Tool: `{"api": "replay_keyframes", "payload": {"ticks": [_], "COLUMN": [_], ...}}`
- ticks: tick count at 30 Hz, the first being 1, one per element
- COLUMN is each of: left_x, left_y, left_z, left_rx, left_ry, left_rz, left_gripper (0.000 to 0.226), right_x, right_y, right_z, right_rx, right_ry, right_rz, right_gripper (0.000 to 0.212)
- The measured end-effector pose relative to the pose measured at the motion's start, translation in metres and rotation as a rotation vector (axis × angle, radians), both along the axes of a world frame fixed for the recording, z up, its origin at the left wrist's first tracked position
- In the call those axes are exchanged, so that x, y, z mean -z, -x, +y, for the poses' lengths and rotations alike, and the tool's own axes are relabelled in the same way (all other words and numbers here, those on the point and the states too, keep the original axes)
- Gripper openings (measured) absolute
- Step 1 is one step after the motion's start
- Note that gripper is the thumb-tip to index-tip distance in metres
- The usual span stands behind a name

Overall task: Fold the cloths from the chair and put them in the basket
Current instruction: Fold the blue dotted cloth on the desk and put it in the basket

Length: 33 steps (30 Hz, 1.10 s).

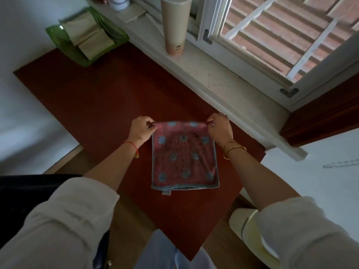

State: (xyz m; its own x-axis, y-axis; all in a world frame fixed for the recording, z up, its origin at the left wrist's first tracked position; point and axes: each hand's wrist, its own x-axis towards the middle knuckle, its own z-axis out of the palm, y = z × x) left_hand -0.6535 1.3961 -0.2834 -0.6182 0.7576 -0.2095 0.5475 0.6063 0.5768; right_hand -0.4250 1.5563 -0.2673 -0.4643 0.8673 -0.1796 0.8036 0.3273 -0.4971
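On the red-brown table (pixel 93 98) in front of you, the pink cloth (pixel 184 158) with blue dots and a blue border lies flat, already doubled over. Its near hem, with a small white label, sits close to the near table edge.

Your left hand (pixel 140 131) holds the far left corner of the cloth. The fingers (pixel 151 125) are curled and pinch the far edge at that corner. Your right hand (pixel 220 130) holds the far right corner in the same way, with its fingers (pixel 210 123) curled and pinching the edge. The far edge is stretched taut between the two pinches and is raised slightly off the table. The rest of the cloth extends from your fingers back toward you, between your forearms.

The green basket (pixel 53 33) stands at the far left corner of the table, well apart from the cloth. Folded beige cloths (pixel 91 33) lie in it. A tall paper cup (pixel 174 26) stands upright on the windowsill (pixel 223 78), which runs along the right side of the table.
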Motion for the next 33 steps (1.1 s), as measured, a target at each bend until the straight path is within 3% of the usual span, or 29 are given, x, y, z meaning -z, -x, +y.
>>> {"api": "replay_keyframes", "payload": {"ticks": [9, 15, 20, 33], "left_x": [-0.059, -0.061, -0.039, -0.001], "left_y": [0.010, -0.015, -0.049, -0.111], "left_z": [-0.021, -0.063, -0.116, -0.170], "left_rx": [0.040, 0.036, 0.080, -0.010], "left_ry": [-0.163, -0.236, -0.156, -0.003], "left_rz": [-0.014, -0.074, -0.177, -0.140], "left_gripper": [0.015, 0.012, 0.011, 0.026], "right_x": [-0.032, -0.037, -0.014, 0.023], "right_y": [-0.014, -0.043, -0.094, -0.140], "right_z": [-0.009, -0.038, -0.085, -0.141], "right_rx": [0.054, 0.033, -0.064, -0.202], "right_ry": [-0.042, -0.096, -0.065, -0.023], "right_rz": [0.198, 0.286, 0.205, 0.030], "right_gripper": [0.022, 0.019, 0.016, 0.014]}}
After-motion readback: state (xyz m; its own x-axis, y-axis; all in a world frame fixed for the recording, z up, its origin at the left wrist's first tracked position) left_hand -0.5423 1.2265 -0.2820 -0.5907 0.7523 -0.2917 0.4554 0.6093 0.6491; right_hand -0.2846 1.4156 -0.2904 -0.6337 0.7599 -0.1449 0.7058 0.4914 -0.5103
